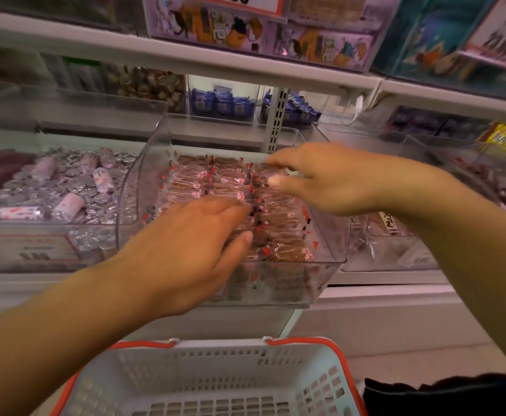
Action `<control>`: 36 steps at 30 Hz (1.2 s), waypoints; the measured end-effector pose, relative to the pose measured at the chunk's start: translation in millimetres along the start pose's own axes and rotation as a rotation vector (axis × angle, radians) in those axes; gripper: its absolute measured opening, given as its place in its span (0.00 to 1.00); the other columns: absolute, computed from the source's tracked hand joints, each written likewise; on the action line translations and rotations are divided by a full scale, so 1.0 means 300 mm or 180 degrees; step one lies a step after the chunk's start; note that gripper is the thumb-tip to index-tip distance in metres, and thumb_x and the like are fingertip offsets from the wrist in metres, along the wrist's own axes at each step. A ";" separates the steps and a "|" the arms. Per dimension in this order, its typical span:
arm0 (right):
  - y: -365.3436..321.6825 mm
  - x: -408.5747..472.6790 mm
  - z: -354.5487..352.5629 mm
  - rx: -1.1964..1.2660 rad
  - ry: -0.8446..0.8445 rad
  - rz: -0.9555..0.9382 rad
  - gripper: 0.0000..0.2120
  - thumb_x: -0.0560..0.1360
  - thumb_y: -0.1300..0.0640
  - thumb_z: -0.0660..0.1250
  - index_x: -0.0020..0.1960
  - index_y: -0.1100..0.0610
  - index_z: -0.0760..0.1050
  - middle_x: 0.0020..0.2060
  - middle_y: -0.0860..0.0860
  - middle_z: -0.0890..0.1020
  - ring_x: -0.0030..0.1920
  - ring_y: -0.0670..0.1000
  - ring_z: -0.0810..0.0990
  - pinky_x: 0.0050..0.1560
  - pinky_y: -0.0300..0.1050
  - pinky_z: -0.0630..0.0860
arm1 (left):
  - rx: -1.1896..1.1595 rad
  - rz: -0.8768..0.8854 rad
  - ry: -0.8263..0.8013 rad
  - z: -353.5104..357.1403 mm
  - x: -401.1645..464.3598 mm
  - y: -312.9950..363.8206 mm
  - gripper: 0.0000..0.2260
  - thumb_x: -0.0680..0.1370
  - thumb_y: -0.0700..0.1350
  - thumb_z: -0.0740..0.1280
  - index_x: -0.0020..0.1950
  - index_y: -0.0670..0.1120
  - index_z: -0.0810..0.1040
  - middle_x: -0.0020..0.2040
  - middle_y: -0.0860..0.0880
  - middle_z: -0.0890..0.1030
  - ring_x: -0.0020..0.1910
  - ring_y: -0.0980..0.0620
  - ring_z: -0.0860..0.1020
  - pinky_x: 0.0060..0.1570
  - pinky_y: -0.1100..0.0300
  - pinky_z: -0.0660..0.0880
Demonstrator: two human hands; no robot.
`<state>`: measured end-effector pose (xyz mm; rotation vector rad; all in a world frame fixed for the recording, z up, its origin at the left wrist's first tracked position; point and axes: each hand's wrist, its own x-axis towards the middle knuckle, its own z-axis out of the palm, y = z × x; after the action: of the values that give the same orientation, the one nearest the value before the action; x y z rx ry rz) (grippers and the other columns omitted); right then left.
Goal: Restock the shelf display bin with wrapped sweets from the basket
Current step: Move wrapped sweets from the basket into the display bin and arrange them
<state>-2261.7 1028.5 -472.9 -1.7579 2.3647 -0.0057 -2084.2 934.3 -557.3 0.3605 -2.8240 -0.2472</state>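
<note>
**Hands in bin, tidying sweets**

Sweets (233,187) fill the clear bin (329,265) on the shelf (365,295), stacked in neat rows, brown pieces in clear wrap with red marks. Bin sits tilted forward, front wall toward the person, and looks close to full.

Left hand (185,253) lies flat over the near left rows, fingers straight and together, fingertips touching the wrappers, holding nothing that I can see. Right hand (314,178) reaches over the far right rows, fingers loosely bent, tips on the top sweets; whether it pinches one or just presses, can't tell, it's blurred.

Basket (215,370), grey with red rim, sits below the bin, just in front of the person. The part in view shows bare mesh floor, no sweets visible; near end is cut off by the frame edge.

Step in hand, my read: levelling and squaring the rows already placed, not dropping new ones in. Task looks late stage.

Next move probably calls for a check of the basket for leftovers; if any, grab a handful and lay them flat along the existing rows, aligned the same way. Otherwise push the bin back on the shelf. Care needed: the wrappers are slick and the bin slopes forward, so front rows could slide.

Neighbouring bin (65,187) on the left holds silver-wrapped pieces and pale rolls.
</note>
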 end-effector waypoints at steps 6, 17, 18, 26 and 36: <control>-0.048 -0.008 0.141 -0.0053 -0.1301 0.0233 0.38 0.80 0.34 0.43 0.80 0.54 0.39 0.80 0.51 0.41 0.80 0.53 0.42 0.79 0.53 0.43 | 0.0117 -0.0925 -0.0396 0.013 0.001 -0.037 0.35 0.76 0.62 0.40 0.78 0.49 0.59 0.79 0.49 0.60 0.77 0.51 0.58 0.74 0.56 0.55; -0.018 0.044 0.220 -0.0008 -0.1024 0.0394 0.33 0.82 0.38 0.47 0.78 0.44 0.32 0.78 0.48 0.34 0.78 0.57 0.35 0.77 0.59 0.37 | -0.0021 -0.0985 -0.0754 0.008 0.021 -0.064 0.25 0.82 0.51 0.51 0.79 0.47 0.56 0.80 0.48 0.57 0.77 0.49 0.57 0.76 0.55 0.55; -0.010 0.051 0.220 0.0003 -0.1095 0.0399 0.33 0.82 0.38 0.48 0.78 0.43 0.32 0.78 0.48 0.34 0.78 0.57 0.35 0.77 0.58 0.37 | -0.0045 -0.0995 -0.0817 0.007 0.022 -0.067 0.26 0.82 0.52 0.52 0.79 0.47 0.55 0.80 0.48 0.55 0.78 0.50 0.56 0.76 0.54 0.54; -0.059 -0.074 0.188 0.0355 0.0428 -0.0179 0.24 0.82 0.42 0.54 0.76 0.49 0.64 0.73 0.52 0.68 0.73 0.54 0.66 0.73 0.50 0.62 | 0.0205 -0.0266 0.0492 -0.074 0.004 -0.040 0.15 0.76 0.58 0.60 0.55 0.52 0.77 0.52 0.52 0.79 0.50 0.53 0.76 0.50 0.54 0.74; -0.069 -0.216 0.200 -0.0469 0.0628 -0.0320 0.08 0.73 0.56 0.72 0.50 0.48 0.78 0.46 0.47 0.82 0.48 0.53 0.80 0.48 0.53 0.78 | 0.0695 0.0104 -0.0649 -0.128 -0.114 -0.091 0.13 0.74 0.50 0.70 0.43 0.57 0.65 0.41 0.56 0.73 0.41 0.50 0.74 0.44 0.52 0.75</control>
<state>-2214.7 1090.6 -519.3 -2.0301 2.4645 -0.0206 -2035.0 912.4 -535.2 0.3524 -3.0644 0.0353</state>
